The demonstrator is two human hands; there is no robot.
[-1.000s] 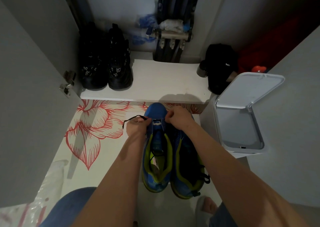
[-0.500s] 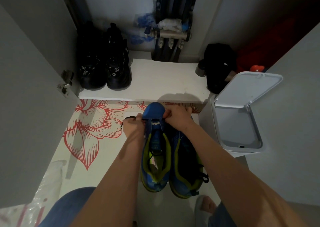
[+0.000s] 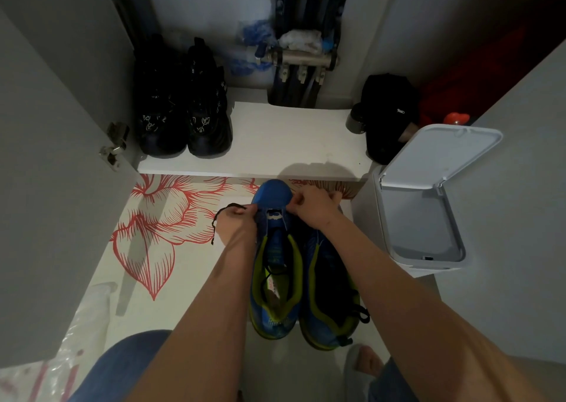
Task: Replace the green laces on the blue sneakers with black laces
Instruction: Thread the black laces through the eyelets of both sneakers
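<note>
Risks uneven ends by drawing the black lace (image 3: 221, 218) harder to one side than the other through the toe-end eyelets of the left blue sneaker (image 3: 277, 279); could even pull one tip straight back out of its hole. Might also drag or tip that sneaker across the floor (image 3: 171, 273), given no hold on it beyond the pull of the lace. Worth watching too for a twist across the first row, easy to miss in such dim light. Pinches the lace in the left hand (image 3: 237, 225), fingers curled just left of the front eyelets, trailing a loose loop out to the left over the red flower pattern. Curls the right hand (image 3: 312, 210) tight just right of the same eyelets, beside the toe cap, seemingly pinching the other end, though hiding the lace itself behind the fingers. Puts both hands at the far end of the left sneaker, touching it, one on either side of the tongue. Leaves the right blue sneaker (image 3: 332, 297) close beside its mate, under the right forearm, unheld; too dark there to judge its lacing. No green laces in sight.
</note>
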